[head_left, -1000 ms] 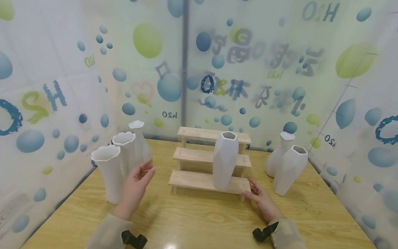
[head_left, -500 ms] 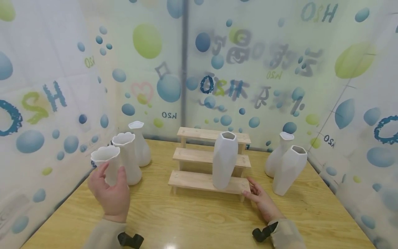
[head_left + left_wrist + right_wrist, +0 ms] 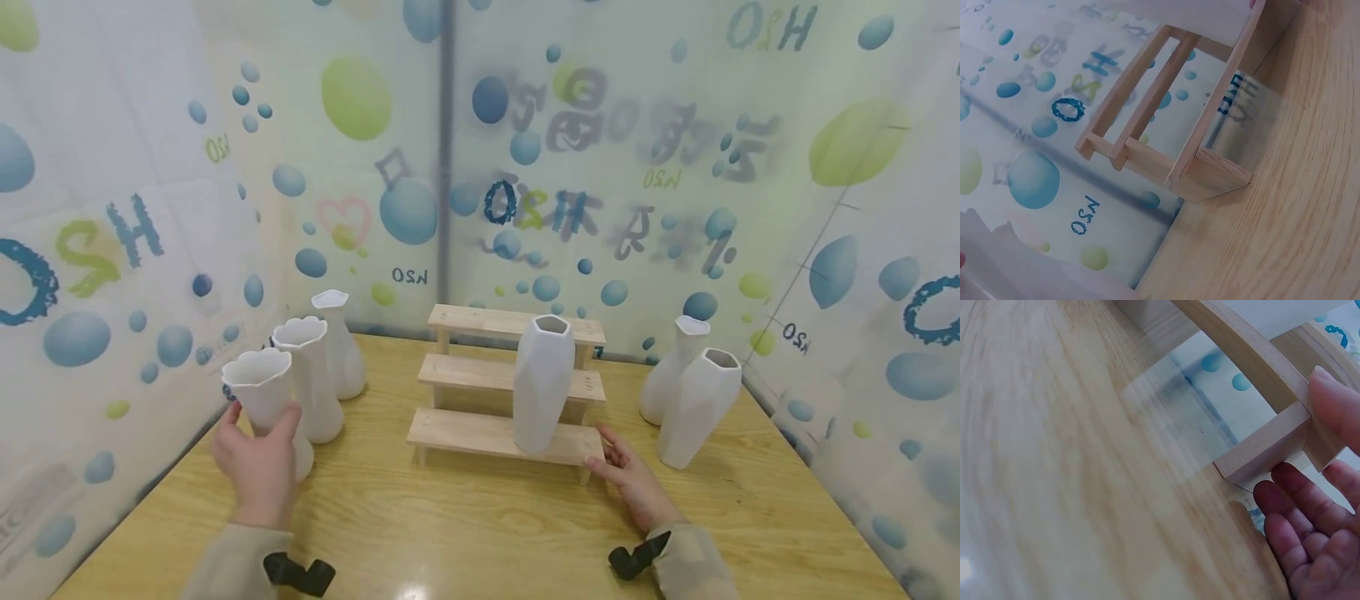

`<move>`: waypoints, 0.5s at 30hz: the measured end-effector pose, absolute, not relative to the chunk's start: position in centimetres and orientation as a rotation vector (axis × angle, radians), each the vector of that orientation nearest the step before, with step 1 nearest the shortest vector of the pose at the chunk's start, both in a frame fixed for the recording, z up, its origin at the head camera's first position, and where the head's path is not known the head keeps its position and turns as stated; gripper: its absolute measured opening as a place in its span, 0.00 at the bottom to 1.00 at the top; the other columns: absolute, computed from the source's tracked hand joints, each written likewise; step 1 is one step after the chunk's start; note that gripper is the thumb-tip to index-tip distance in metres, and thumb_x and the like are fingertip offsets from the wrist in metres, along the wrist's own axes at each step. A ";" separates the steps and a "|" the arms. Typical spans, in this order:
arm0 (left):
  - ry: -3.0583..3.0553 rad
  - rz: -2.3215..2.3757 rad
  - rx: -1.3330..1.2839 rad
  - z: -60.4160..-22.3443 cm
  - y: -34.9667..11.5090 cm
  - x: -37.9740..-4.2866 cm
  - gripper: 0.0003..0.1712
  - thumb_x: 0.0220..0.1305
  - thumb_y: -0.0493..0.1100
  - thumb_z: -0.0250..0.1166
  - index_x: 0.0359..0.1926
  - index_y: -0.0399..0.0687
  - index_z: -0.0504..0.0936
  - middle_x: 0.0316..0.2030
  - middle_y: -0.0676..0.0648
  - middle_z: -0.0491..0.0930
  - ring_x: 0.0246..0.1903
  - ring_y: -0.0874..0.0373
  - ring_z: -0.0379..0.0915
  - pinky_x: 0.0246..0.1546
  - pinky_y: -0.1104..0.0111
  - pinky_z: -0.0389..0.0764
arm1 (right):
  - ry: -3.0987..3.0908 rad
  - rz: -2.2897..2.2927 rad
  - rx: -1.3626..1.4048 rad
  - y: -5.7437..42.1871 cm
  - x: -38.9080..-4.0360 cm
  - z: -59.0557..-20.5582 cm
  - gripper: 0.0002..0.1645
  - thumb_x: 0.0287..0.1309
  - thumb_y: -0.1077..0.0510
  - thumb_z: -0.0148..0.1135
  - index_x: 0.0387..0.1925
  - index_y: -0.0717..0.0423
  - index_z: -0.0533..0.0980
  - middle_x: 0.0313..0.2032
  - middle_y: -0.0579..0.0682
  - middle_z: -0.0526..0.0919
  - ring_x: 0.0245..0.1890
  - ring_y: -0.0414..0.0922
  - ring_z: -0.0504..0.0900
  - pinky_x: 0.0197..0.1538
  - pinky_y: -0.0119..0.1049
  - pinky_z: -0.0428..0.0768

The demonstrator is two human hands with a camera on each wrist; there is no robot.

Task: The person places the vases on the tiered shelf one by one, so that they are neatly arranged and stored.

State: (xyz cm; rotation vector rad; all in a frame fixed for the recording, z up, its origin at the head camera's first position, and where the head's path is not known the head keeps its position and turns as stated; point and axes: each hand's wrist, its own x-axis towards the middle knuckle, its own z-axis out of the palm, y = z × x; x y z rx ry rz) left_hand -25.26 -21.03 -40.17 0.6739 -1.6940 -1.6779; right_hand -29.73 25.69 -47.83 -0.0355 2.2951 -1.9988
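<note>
A white wavy-rimmed vase (image 3: 264,402) sits left of an upright three-tiered wooden stand (image 3: 461,428)

Both hands (image 3: 257,475) (image 3: 633,483) curved, well apart

The right hand (image 3: 1329,544) is gripping the end of a pale wooden stand (image 3: 1254,356) with long planks. The thumb (image 3: 1335,406) is pressing against the plank's end; the other fingers (image 3: 1297,506) are curling below it, just beside a short, block-shaped pale wooden leg (image 3: 1263,442). A second pale wooden plank (image 3: 1316,347) is running beyond the thumb. A smooth white surface (image 3: 1297,314), its full shape lying out of frame, is showing above the gripped plank. A white backdrop with blue dots (image 3: 1225,403) is appearing beneath that plank. A yellow-brown wood-grain tabletop (image 3: 1085,456) is extending away from the fingers.
</note>
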 end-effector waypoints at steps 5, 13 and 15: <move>-1.705 -1.770 0.684 -40.9 -21.3 -25.6 0.49 0.57 0.47 0.70 0.72 0.39 0.53 0.70 0.41 0.45 0.68 0.49 0.40 0.69 0.54 0.44 | 2.301 -2.000 -0.041 25.7 -29.7 -47.9 0.45 0.62 0.56 0.63 0.74 0.56 0.50 0.65 0.65 0.65 0.64 0.54 0.64 0.67 0.52 0.55; -1.656 -1.837 0.669 -42.3 -21.6 -26.3 0.43 0.58 0.40 0.69 0.69 0.33 0.57 0.66 0.38 0.60 0.64 0.44 0.57 0.66 0.53 0.57 | 2.311 -1.988 -0.046 25.6 -29.6 -47.6 0.45 0.63 0.56 0.62 0.74 0.55 0.50 0.64 0.65 0.66 0.63 0.54 0.64 0.68 0.53 0.54; -1.654 -1.853 0.669 -42.3 -21.6 -26.3 0.43 0.59 0.40 0.68 0.69 0.33 0.56 0.66 0.38 0.60 0.65 0.44 0.56 0.67 0.53 0.57 | 2.307 -1.985 -0.040 25.6 -29.6 -47.7 0.45 0.63 0.55 0.62 0.74 0.55 0.50 0.65 0.65 0.65 0.64 0.55 0.63 0.68 0.54 0.53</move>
